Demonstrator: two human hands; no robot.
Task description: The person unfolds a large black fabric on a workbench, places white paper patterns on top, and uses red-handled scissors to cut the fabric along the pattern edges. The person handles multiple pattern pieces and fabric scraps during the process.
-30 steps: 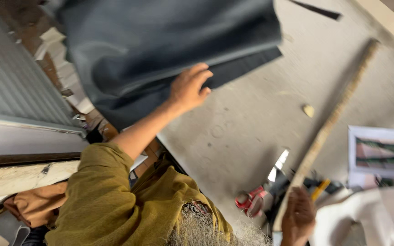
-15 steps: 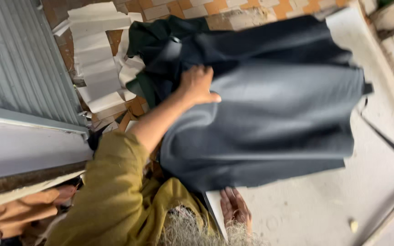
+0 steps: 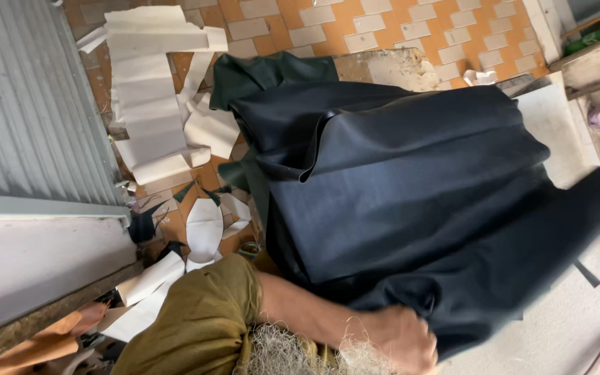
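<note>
A large dark navy leather sheet [image 3: 418, 208] lies draped in folds over the edge of a grey worktable [image 3: 557, 333]. My left hand [image 3: 405, 340] sits at the bottom of the view, fingers closed on the sheet's near edge. The bare forearm runs back to an olive sleeve [image 3: 203, 323]. A dark green leather piece [image 3: 272, 73] pokes out from under the navy sheet at its far side. My right hand is out of view.
White paper pattern pieces [image 3: 154, 104] are scattered over the orange tiled floor [image 3: 383, 28]. A grey corrugated metal shutter [image 3: 29, 97] fills the left side. Tan leather scraps [image 3: 43, 344] lie at the bottom left. A pale board [image 3: 557, 132] rests at the right.
My left hand has come down from the top of the sheet to its near edge and closed on it. The view has swung toward the floor, and my right hand has left the picture.
</note>
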